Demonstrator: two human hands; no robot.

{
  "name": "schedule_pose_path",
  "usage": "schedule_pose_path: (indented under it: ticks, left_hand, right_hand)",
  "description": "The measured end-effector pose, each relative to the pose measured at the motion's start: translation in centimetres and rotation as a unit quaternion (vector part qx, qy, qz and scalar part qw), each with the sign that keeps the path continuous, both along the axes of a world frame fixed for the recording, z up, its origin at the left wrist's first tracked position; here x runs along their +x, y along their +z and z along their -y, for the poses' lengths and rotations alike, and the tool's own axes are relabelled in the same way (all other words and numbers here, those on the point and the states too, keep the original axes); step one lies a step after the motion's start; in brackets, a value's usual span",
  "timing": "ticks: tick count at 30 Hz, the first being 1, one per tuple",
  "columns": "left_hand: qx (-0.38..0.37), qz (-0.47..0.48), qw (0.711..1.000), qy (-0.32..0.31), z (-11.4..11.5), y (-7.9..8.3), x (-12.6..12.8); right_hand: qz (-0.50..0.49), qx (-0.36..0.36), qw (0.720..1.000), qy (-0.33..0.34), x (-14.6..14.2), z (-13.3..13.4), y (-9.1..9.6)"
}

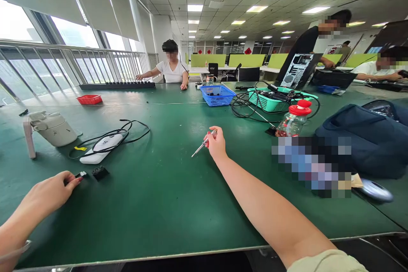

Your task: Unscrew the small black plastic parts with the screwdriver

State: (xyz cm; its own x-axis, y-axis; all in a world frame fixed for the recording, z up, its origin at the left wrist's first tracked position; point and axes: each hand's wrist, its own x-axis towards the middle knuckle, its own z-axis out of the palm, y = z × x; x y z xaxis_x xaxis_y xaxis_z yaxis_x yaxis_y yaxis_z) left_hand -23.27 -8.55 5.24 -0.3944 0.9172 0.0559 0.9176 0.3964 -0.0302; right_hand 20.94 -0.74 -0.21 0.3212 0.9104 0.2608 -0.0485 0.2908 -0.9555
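Note:
My right hand (pixel 216 142) is closed around the handle of a screwdriver (pixel 200 148), its thin metal shaft pointing down and left above the green table (pixel 153 212). On the left, my left hand (pixel 54 191) pinches a small black piece with a shiny metal end (pixel 81 174), perhaps a connector; its exact kind is unclear. Just right of those fingertips lies a small black block (pixel 100 172), apart from the hand. Behind it rests a white power bank (pixel 103 148) with a black cable (pixel 140 124) looped over it.
A white tumbler (pixel 55 129) lies at the left, near a red tray (pixel 89 99). Farther back are a blue basket (pixel 218 100) and a green basket (pixel 270 104) with cables. A red-lidded jar (pixel 291 121) and dark blue bag (pixel 360 144) stand right. Several people are around.

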Motion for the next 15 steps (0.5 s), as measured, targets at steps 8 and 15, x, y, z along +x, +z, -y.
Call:
schedule_pose_path:
  ticks: [8, 15]
  left_hand:
    - [0.064, 0.007, 0.989, -0.134, 0.3, -0.5, 3.5]
    - [-0.002, -0.057, 0.99, -0.129, -0.5, -0.5, 5.1]
  right_hand:
    - [0.005, 0.002, 1.0, 0.001, -0.1, 0.0, -0.1]
    - [0.008, 0.002, 1.0, 0.001, 0.0, -0.1, -0.2]
